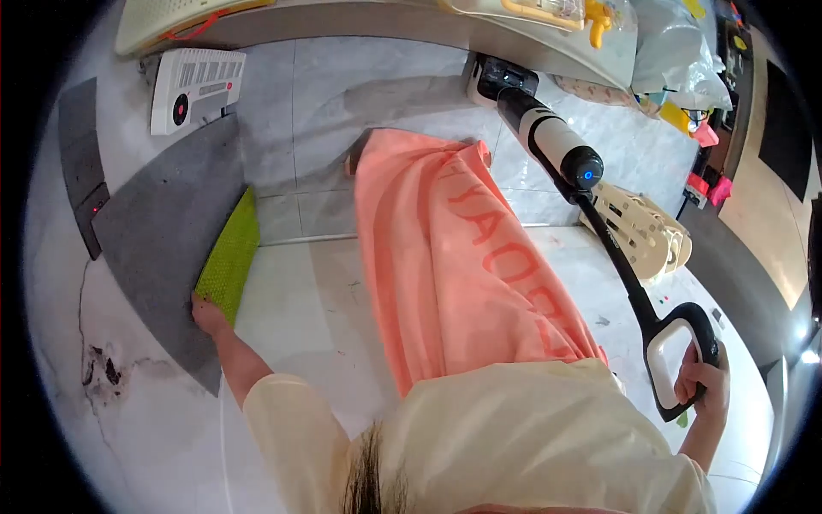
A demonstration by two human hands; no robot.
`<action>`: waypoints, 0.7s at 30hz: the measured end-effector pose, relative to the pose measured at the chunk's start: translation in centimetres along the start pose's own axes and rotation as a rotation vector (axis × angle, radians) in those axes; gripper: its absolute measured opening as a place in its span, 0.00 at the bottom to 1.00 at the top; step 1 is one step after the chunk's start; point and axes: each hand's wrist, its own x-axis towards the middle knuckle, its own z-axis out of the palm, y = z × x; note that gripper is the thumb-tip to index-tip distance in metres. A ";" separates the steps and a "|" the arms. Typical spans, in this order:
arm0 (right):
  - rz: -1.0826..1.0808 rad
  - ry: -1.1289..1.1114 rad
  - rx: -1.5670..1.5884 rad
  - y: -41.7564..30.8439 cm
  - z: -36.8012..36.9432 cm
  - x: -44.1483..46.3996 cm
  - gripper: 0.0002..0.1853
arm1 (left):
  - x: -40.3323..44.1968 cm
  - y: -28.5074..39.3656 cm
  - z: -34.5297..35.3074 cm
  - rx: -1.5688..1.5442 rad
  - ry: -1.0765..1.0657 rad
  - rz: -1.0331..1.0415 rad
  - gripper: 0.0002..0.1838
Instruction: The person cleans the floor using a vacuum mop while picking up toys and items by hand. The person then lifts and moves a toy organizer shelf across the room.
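My right hand [705, 379] is wrapped round the black and white loop handle of an upright floor cleaner [556, 141], whose head rests on the tiles at the top. On the left, my left hand [208, 315] grips the near end of a green textured mat [229, 257], its fingertips partly hidden. The green mat is tilted beside a larger grey mat [171, 231]. A coral apron or towel with lettering [454, 257] hangs down in front of my body, between the two hands.
A white heater-like appliance [195, 90] stands at the upper left. Beside the cleaner's pole lies a cream plastic item with holes [638, 227]. Along the top runs a shelf edge [368, 32], with plastic bags [676, 51] at its right. Small debris dots the floor.
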 end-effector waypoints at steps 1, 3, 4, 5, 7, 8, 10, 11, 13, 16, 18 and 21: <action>-0.018 0.047 -0.022 0.1 0.3 -0.2 0.05 | 0.5 -0.3 0.2 -0.005 0.006 0.006 0.24; -0.006 0.043 -0.004 0.3 -0.4 -0.2 0.07 | 1.8 -1.2 1.5 -0.013 0.056 0.249 0.25; 0.017 0.037 0.005 0.4 -0.8 -0.1 0.09 | 2.6 -2.1 2.8 -0.016 0.057 0.248 0.25; 0.019 0.037 0.004 0.5 -1.0 0.0 0.09 | 3.6 -3.2 4.3 -0.195 0.013 0.162 0.25; 0.007 0.032 0.012 1.0 -1.1 0.3 0.09 | 2.8 -2.8 3.3 -0.360 -0.037 0.077 0.25; 0.015 0.030 0.012 1.3 -1.1 0.4 0.09 | 1.5 -0.2 0.9 -0.201 -0.049 0.001 0.24; -0.054 0.048 -0.009 1.8 -1.0 0.6 0.06 | 0.1 4.4 -2.8 -0.046 -0.057 -0.074 0.23; -0.041 0.001 0.026 1.9 -1.6 0.7 0.09 | -0.5 5.4 -3.3 0.175 -0.036 -0.021 0.18; -0.032 0.005 0.010 2.0 -1.8 0.7 0.10 | -1.0 4.8 -2.6 0.399 -0.017 0.027 0.15; -0.038 0.053 0.018 2.6 -2.2 1.0 0.12 | -0.4 4.5 -2.2 0.567 0.250 0.119 0.10; -0.044 0.104 0.031 3.1 -2.9 1.3 0.13 | -1.8 6.9 -5.1 0.447 0.180 0.043 0.11; -0.004 0.068 0.063 4.0 -4.7 2.2 0.17 | -1.8 8.3 -6.1 0.457 0.106 0.002 0.13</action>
